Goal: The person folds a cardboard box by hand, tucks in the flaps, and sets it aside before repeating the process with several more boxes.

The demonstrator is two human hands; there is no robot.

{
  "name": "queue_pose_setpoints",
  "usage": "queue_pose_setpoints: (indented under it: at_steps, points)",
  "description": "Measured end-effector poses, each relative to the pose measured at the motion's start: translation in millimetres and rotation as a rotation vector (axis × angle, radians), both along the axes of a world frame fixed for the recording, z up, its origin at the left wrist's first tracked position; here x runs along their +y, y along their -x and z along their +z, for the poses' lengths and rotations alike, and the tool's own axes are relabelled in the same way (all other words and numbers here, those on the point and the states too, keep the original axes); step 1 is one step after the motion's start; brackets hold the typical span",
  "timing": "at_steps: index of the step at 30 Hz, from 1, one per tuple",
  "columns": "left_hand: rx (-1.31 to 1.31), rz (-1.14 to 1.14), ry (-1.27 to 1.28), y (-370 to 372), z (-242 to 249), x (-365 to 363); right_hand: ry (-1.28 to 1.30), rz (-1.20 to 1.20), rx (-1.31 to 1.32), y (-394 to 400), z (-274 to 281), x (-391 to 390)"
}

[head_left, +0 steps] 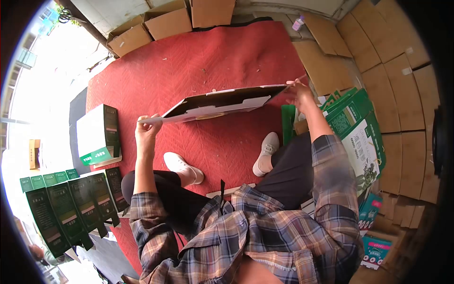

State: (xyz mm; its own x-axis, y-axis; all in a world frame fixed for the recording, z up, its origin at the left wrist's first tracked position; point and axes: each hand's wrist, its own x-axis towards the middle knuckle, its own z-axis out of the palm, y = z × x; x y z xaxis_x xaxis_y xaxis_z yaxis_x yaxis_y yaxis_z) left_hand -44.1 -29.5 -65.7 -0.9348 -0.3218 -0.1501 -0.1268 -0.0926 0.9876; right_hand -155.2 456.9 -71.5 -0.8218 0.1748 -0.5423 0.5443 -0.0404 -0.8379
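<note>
A partly unfolded carton (pixel 227 105), pale along its edges and dark inside, is stretched between my hands above the red mat. Its opening faces up, with flaps along the near edge. At its left end, my left hand (pixel 149 125) is closed, pinching the corner with thumb and fingers. My right hand (pixel 299 96) grips the opposite end, slightly raised and a little blurred. The carton's underside is mostly hidden. Close to my right knee lies a stack of flat green and white cartons (pixel 352 125).
A red mat (pixel 227 52) covers the floor. To the left are a white and green box (pixel 98 132) and a row of standing dark green boxes (pixel 71 203). Open brown boxes (pixel 168 21) line the back, and brown cartons (pixel 399 94) are stacked at right.
</note>
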Motion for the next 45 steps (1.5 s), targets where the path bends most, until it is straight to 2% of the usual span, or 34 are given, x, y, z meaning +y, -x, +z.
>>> queue_pose_setpoints:
  at_steps: [3, 6, 7, 9, 12, 13, 16, 17, 18, 19, 20, 22, 24, 26, 28, 31, 32, 34, 36, 39, 40, 42, 43, 44, 45]
  points:
    - [0.006, -0.033, -0.046, 2, 3, 3, -0.066, 0.073, 0.148, -4, 8, -15]
    - [-0.055, -0.064, 0.006, 3, 8, 3, -0.109, 0.174, 0.264, -19, 45, -45]
    - [-0.054, -0.06, 0.006, 4, 7, 2, -0.108, 0.178, 0.265, -15, 33, -44]
    - [-0.076, -0.149, -0.006, 6, 8, 1, -0.331, 0.135, 0.447, -8, 11, -47]
    - [-0.095, -0.285, -0.036, 7, 14, 3, -0.287, 0.266, 0.373, -7, 14, -50]
    - [-0.094, -0.284, -0.034, 8, 13, 1, -0.128, 0.303, 0.463, -12, 19, -61]
    - [-0.079, -0.306, 0.074, 4, 12, -2, -0.13, 0.286, 0.375, -15, 36, -72]
    - [-0.085, -0.317, 0.091, 4, 13, 0, -0.114, 0.458, 0.34, -13, 49, -68]
    - [-0.09, -0.328, 0.108, 5, 14, 1, -0.114, 0.455, 0.341, -13, 47, -69]
    - [-0.088, -0.33, 0.108, 8, 9, -2, -0.265, 0.432, 0.297, -12, 45, -72]
    - [-0.045, -0.364, 0.232, 9, 0, -4, -0.414, 0.406, 0.25, -12, 42, -73]
    - [0.0, -0.394, 0.356, 10, 2, -2, -0.356, 0.392, 0.192, 5, 13, -59]
    - [-0.113, -0.298, 0.264, 9, 24, 11, -0.294, 0.385, 0.136, 12, 9, -59]
    - [-0.073, -0.278, 0.318, 7, 20, 11, -0.26, 0.433, 0.208, 7, 23, -59]
    - [0.095, -0.146, 0.704, 4, 14, 10, -0.277, 0.476, 0.209, 1, 39, -61]
    - [0.203, -0.037, 0.782, -9, 25, 11, -0.168, 0.534, 0.191, -5, 49, -58]
    - [0.197, -0.035, 0.783, -11, 20, 5, -0.19, 0.565, 0.165, -7, 48, -58]
    - [-0.071, -0.07, 0.425, -10, 15, -8, -0.207, 0.6, 0.14, -10, 46, -62]
    - [-0.064, -0.004, 0.368, -7, 9, -7, -0.272, 0.657, 0.126, -13, 43, -69]
    - [0.124, 0.179, 0.406, 4, 3, -18, -0.266, 0.675, 0.176, -10, 41, -68]
    - [0.124, 0.178, 0.409, 3, 20, -8, -0.283, 0.689, 0.197, -12, 38, -67]
    - [0.466, 0.318, 1.089, 0, 59, 19, -0.276, 0.697, 0.228, -10, 26, -62]
    - [0.553, 0.242, 1.223, -2, 75, 25, -0.272, 0.705, 0.263, -8, 22, -62]
    - [0.561, 0.243, 1.221, 1, 87, 34, -0.276, 0.701, 0.269, -6, 22, -62]
    - [0.564, 0.069, 0.988, 3, 95, 46, -0.311, 0.708, 0.273, -7, 24, -62]
